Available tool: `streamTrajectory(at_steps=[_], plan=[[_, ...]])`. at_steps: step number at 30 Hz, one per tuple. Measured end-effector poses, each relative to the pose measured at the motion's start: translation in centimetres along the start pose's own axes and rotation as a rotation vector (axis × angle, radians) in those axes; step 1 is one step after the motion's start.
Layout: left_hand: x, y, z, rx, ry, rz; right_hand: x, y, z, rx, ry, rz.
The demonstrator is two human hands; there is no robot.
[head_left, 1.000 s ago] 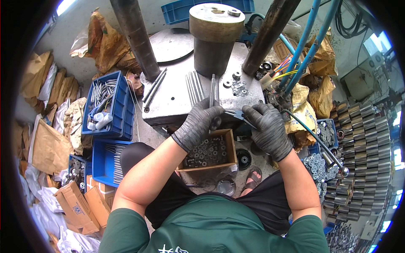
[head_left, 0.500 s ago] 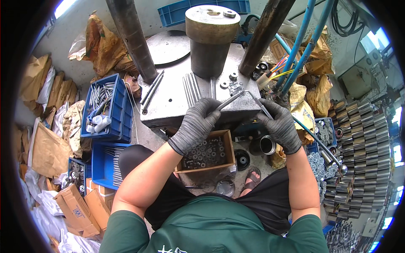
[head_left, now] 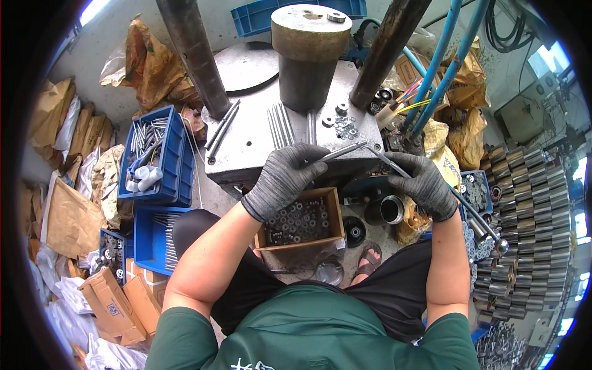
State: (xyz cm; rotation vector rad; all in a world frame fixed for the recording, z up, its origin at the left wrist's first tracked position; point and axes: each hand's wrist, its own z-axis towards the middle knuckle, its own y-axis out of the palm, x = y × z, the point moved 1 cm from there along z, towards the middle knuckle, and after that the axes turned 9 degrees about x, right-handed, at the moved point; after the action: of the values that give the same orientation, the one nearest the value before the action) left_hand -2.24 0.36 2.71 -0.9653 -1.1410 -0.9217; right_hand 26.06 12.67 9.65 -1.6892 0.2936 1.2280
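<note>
Left grip [head_left: 285,180] clasps a rod [head_left: 343,152], right grip [head_left: 425,185] a slim tool [head_left: 393,165]; box [head_left: 300,244] below, thick column [head_left: 308,80] beyond

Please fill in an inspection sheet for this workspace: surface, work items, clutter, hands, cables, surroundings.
Surface: scuffed metal plate, with a thick metal column standing on it.
Work items: metal rod and slim bent-tipped tool, tips close together; contact cannot be told.
Clutter: parallel rods and small loose clips on the plate; open box of small round parts below.
Hands: both gloved; left hand grips the rod, right hand the tool.
Cables: blue hoses, coloured wires, coiled black cable.
Surroundings: blue crates left, stacked metal cylinders right.
</note>
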Motion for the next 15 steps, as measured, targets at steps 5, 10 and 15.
streamTrajectory(at_steps=[5,10,15], plan=[[0.3,0.4,-0.2,-0.052,-0.007,-0.057,-1.4,1.1,-0.2,-0.088,-0.104,-0.039],[0.3,1.0,-0.6,-0.112,-0.096,-0.219,-0.3,4.4,0.0,-0.216,0.000,0.079],[0.0,1.4,-0.4,-0.091,-0.204,-0.402,0.1,5.1,0.3,-0.206,-0.096,0.026]])
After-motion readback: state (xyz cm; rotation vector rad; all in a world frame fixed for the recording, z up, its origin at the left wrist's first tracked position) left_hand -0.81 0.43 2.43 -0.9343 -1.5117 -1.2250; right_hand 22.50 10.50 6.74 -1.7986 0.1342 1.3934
